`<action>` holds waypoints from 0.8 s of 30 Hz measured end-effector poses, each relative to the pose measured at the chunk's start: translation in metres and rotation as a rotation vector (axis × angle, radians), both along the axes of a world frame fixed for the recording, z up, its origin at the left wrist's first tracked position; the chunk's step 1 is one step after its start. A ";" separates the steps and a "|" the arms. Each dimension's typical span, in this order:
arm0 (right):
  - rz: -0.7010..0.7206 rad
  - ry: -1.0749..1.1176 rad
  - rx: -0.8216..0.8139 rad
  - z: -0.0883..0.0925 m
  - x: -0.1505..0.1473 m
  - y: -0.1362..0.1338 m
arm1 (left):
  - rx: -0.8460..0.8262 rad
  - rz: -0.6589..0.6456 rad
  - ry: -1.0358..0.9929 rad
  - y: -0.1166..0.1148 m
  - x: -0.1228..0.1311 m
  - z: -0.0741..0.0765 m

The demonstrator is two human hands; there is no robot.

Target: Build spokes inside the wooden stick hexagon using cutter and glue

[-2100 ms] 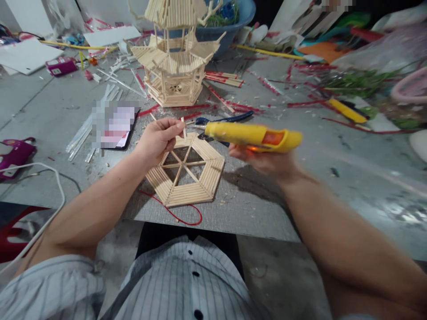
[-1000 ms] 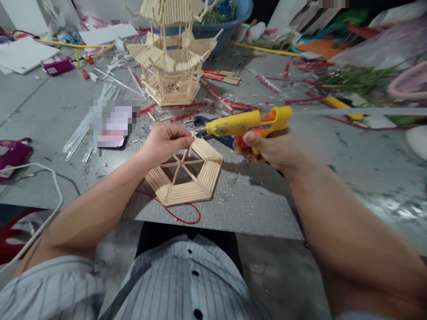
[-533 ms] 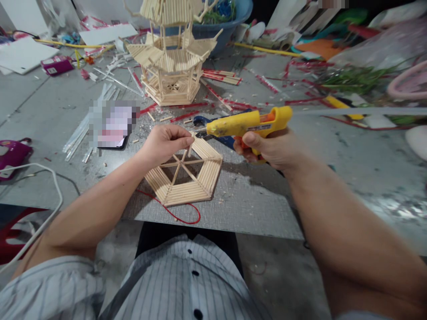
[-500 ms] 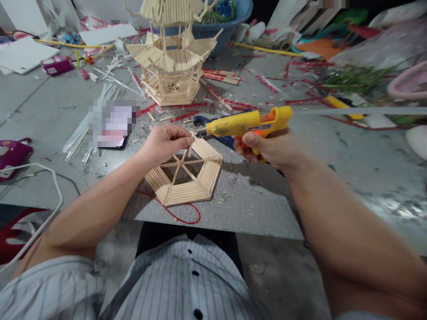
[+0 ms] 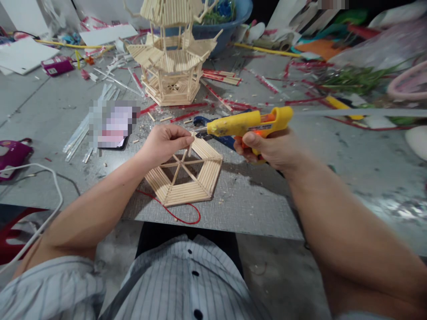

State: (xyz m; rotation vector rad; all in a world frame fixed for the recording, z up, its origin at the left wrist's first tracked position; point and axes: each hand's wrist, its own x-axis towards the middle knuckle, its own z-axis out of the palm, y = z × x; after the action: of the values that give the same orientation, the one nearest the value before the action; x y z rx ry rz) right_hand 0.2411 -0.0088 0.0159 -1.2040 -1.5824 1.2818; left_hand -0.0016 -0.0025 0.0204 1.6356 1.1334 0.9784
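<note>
My right hand grips a yellow hot glue gun, its metal nozzle pointing left toward my left fingertips. The thumb lies along the gun's side. My left hand is closed in a pinch on a short wooden stick, most of it hidden by the fingers. Directly below lies a hexagonal frame of light wooden sticks, with thin spokes meeting at its centre. The left hand covers its upper left part. Dark blue-handled pliers rest partly behind the glue gun.
A wooden-stick pagoda model stands behind the hands, before a blue basin. A phone and clear glue sticks lie to the left. A red cord loop is near the table edge. Red wrapper strips litter the grey table.
</note>
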 end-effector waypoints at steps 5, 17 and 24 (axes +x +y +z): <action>0.012 0.024 0.017 -0.002 0.001 0.000 | -0.001 -0.002 -0.004 0.002 -0.001 -0.002; 0.041 -0.023 0.036 -0.002 0.003 0.001 | 0.027 0.003 -0.008 0.000 0.000 0.000; 0.045 -0.007 0.021 -0.003 0.004 0.002 | 0.026 0.001 0.009 0.000 0.000 0.002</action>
State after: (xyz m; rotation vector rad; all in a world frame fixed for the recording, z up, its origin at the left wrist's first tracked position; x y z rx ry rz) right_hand 0.2451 -0.0069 0.0133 -1.1673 -1.6318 1.2880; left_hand -0.0012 -0.0027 0.0224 1.6617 1.1317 0.9912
